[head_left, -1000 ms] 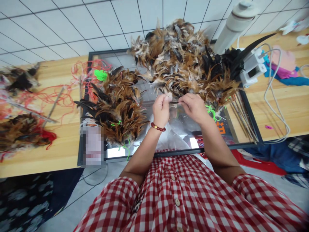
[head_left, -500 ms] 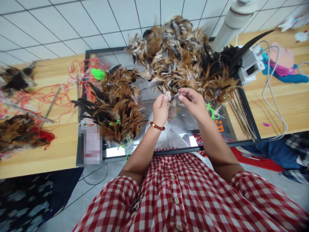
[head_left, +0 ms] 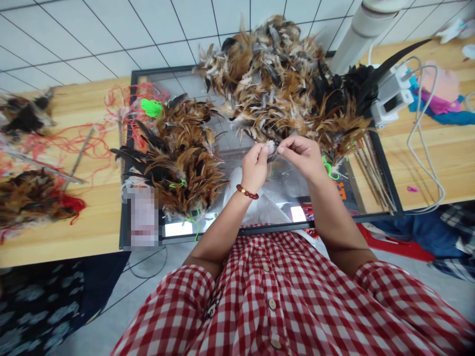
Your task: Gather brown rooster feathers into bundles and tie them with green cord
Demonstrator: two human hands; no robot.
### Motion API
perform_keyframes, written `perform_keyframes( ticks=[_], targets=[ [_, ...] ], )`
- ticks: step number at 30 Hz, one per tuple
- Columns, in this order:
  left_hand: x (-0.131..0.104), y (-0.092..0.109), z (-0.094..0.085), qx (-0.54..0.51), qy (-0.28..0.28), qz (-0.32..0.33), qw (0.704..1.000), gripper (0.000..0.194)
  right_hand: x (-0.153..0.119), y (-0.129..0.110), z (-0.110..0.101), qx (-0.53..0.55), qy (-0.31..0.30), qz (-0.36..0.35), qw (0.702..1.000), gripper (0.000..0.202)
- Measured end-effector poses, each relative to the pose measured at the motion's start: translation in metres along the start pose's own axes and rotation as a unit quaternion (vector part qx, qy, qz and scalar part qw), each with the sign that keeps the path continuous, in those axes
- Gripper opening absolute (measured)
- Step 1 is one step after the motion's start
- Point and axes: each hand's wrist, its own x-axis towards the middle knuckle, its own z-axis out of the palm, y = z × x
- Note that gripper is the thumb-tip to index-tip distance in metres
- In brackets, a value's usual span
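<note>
Both my hands are close together over the glass-topped panel [head_left: 237, 165], just in front of a big heap of brown, black and pale feathers [head_left: 274, 89]. My left hand [head_left: 256, 165], with a beaded bracelet on its wrist, pinches a small feather [head_left: 272, 147] that has a fluffy whitish part. Thumb and fingertips of my right hand [head_left: 302, 155] are pinched together at the right side of that feather, seemingly on its end. To the left lie bundles of brown and black feathers [head_left: 189, 168], with bright green string [head_left: 152, 107] beside them.
Thin sticks [head_left: 374, 173] lie at the panel's right. A white power adapter [head_left: 391, 101] with a cable stands near a vertical pipe [head_left: 363, 37]. Tangled red string [head_left: 96, 143] and another feather bundle [head_left: 33, 198] cover the left of the wooden table. Black framing edges the panel.
My right hand has come in from slightly apart to meet the feather by my left fingertips. The view has shifted a little, so the hands sit slightly further right.
</note>
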Motion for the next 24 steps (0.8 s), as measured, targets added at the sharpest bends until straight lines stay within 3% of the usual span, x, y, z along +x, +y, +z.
perform_keyframes(
  ticks=[10, 14, 17, 21, 24],
  targets=[
    [-0.004, 0.006, 0.007, -0.067, -0.061, -0.051, 0.995, 0.047, 0.001, 0.011, 0.009, -0.034, 0.066, -0.032, 0.997, 0.051],
    [-0.005, 0.011, 0.009, -0.176, -0.095, -0.133, 0.971, 0.044, 0.003, 0.008, 0.005, 0.026, 0.037, 0.021, 0.999, 0.055],
    [-0.008, 0.015, 0.010, -0.230, -0.131, -0.148, 0.953, 0.045, 0.003, 0.004, 0.005, 0.059, -0.007, 0.043, 0.997, 0.057],
    [-0.009, 0.014, 0.011, -0.196, -0.145, -0.144, 0.959, 0.045, 0.002, 0.003, 0.010, 0.055, 0.002, 0.043, 0.998, 0.057],
    [-0.006, 0.011, 0.008, -0.151, -0.117, -0.123, 0.974, 0.043, 0.003, 0.006, 0.009, 0.028, 0.020, 0.035, 0.999, 0.058]
  ],
)
